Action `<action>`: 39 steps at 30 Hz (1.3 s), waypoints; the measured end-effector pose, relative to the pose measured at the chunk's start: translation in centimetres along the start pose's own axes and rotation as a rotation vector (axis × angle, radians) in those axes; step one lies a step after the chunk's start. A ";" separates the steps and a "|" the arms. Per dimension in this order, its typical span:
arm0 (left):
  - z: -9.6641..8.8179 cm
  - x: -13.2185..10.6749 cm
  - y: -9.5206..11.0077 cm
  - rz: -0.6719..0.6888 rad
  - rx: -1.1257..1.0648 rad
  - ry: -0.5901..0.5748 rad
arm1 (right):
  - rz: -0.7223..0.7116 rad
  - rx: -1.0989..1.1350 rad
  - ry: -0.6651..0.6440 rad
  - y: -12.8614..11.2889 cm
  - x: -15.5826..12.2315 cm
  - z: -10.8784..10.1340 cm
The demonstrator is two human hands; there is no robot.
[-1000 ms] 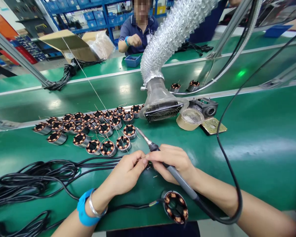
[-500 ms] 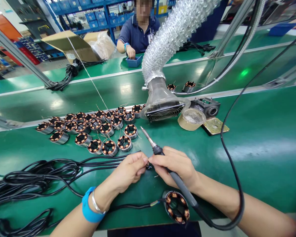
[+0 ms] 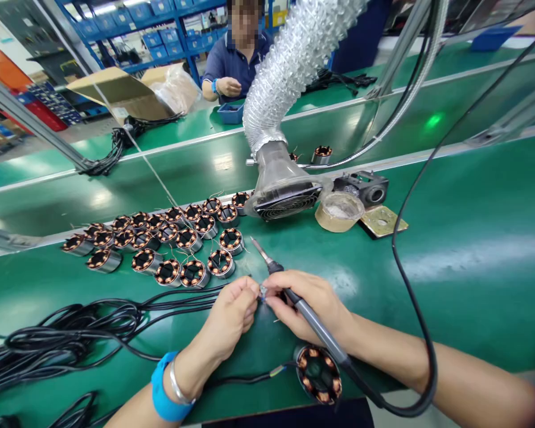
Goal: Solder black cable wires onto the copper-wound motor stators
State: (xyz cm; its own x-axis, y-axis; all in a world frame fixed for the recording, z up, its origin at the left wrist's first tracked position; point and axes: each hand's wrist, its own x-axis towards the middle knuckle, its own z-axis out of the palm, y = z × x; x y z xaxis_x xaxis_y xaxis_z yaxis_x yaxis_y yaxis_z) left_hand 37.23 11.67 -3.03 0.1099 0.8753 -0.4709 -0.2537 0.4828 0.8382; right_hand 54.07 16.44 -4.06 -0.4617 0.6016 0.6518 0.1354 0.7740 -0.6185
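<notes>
My left hand (image 3: 232, 318) is closed in a pinch on a small grey-blue piece (image 3: 263, 291), too small to identify. Across from it, the thumb and fingertips of my right hand (image 3: 314, 300) come up to the same piece. A soldering iron (image 3: 310, 321) lies in my right hand, its bare metal tip pointing up and left, away from the piece. Below my hands, a motor stator (image 3: 318, 374) with copper windings rests tilted at the table edge, joined to a black cable by coloured wires. Black cables (image 3: 178, 300) run behind my left hand.
Several more stators (image 3: 194, 273) stand in rows at the left. A fume extractor hood (image 3: 289, 202) hangs over the table beside a round tub (image 3: 339, 211) and a yellowish pad (image 3: 383, 221). The iron's cord loops on the right. A co-worker (image 3: 236, 65) sits across the bench.
My fingertips have parted slightly, and the small piece between them shows more. The view has shifted a little. The co-worker's hand has lifted out of the blue tray.
</notes>
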 end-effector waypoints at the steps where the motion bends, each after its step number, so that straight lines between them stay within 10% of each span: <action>1: 0.1 0.0 0.0 0.001 0.003 0.008 | -0.005 -0.008 0.014 0.2 0.0 0.1; 12: 0.9 0.8 -0.2 0.035 0.052 0.137 | -0.078 -0.054 0.120 1.5 0.4 0.1; 24: 0.5 1.0 -0.7 0.133 0.244 0.163 | 0.105 0.093 0.100 -0.5 -0.1 -5.4; 39: 0.4 0.9 -0.8 0.163 0.319 0.161 | 0.167 0.197 0.118 -0.4 0.0 -5.0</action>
State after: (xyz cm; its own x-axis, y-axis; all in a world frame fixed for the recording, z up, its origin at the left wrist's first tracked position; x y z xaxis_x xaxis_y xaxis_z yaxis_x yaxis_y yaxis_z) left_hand 37.92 12.06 -4.02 -0.0657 0.9380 -0.3403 0.0587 0.3441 0.9371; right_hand 58.34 17.15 -1.63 -0.3410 0.7449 0.5734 0.0226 0.6163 -0.7872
